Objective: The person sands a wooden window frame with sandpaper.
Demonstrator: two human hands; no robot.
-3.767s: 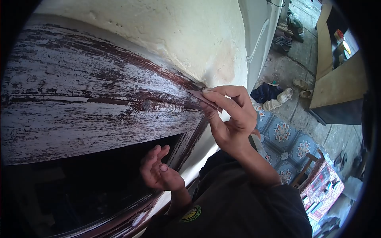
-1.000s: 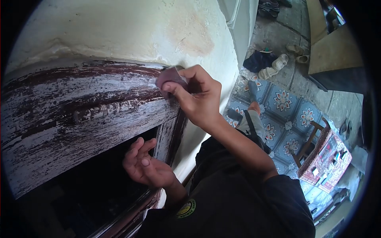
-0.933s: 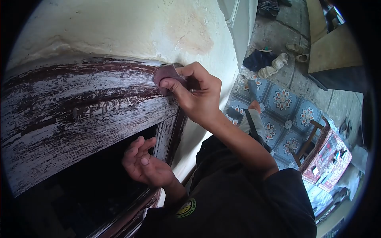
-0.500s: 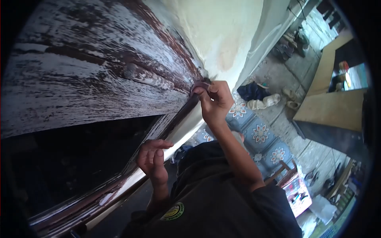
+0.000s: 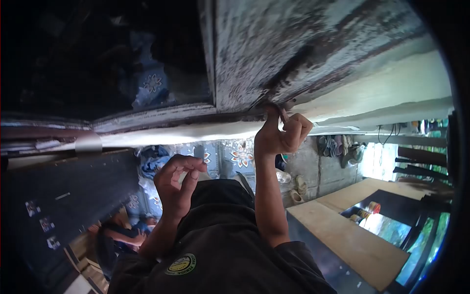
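– View has swung since the earlier frame: scraped wood [image 5: 274, 44] was at left, now sits right, beyond the hands. Status, near side first?

– Left hand [image 5: 174, 183], near left. Fingers curled, narrow gap to thumb. Nothing seen in it, no contact I can make out.

– Right hand [image 5: 281, 137]?

– Narrow pinch on the brown sheet [image 5: 282, 113], sandpaper by the look. Thumb one side, fingers the other. Sheet's at the near end of the wood, close to the pale wall [image 5: 382, 93]. Can't tell how much is pinched, too blurred.

– What could go wrong?

– Sheet could buckle or slide out, since the pinch is small. Then the thumb tip catches rough wood. Tight corner could also crease or tear it. Overshoot likely scuffs the wall. Left hand isn't bracing, so a slip has no backup. Dark pane [image 5: 98, 73] at left could get scratched by a wide stroke.

– Further out?

– Pale clogs [image 5: 296, 197] on the floor; wooden cabinet [image 5: 338, 230] to the right. Both well apart from the sheet.
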